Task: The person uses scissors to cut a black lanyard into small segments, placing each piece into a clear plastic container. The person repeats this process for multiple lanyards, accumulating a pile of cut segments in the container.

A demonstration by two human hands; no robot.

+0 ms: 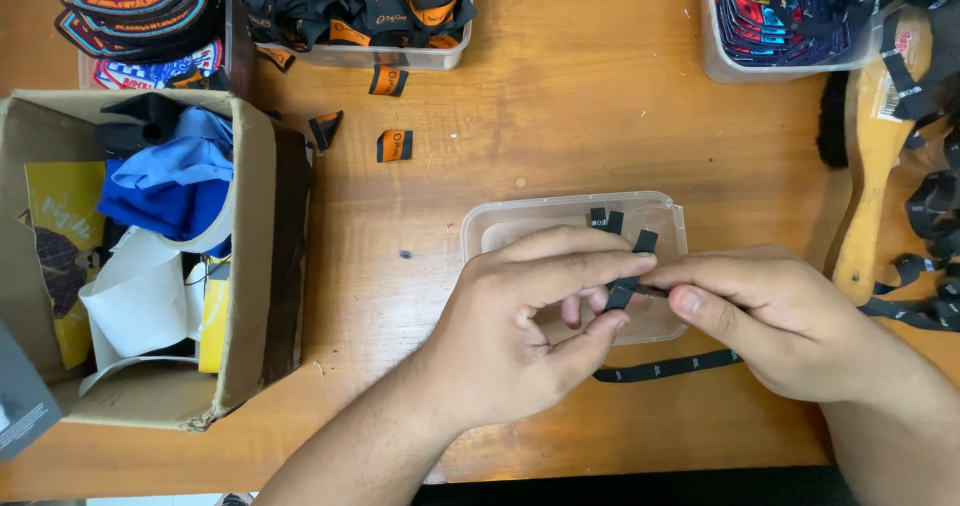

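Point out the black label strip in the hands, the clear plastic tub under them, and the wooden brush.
black label strip [668,367], head view, on the loose tail below the hands.
clear plastic tub [540,212], head view, on its back rim.
wooden brush [870,156], head view, on its wooden back.

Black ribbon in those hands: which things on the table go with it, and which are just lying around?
In use:
left hand
right hand
black ribbon, pinched by both
clear shallow tub with cut black pieces

Lying about:
cardboard box of cloth scraps
wooden brush
orange-and-black labels
tub of patches
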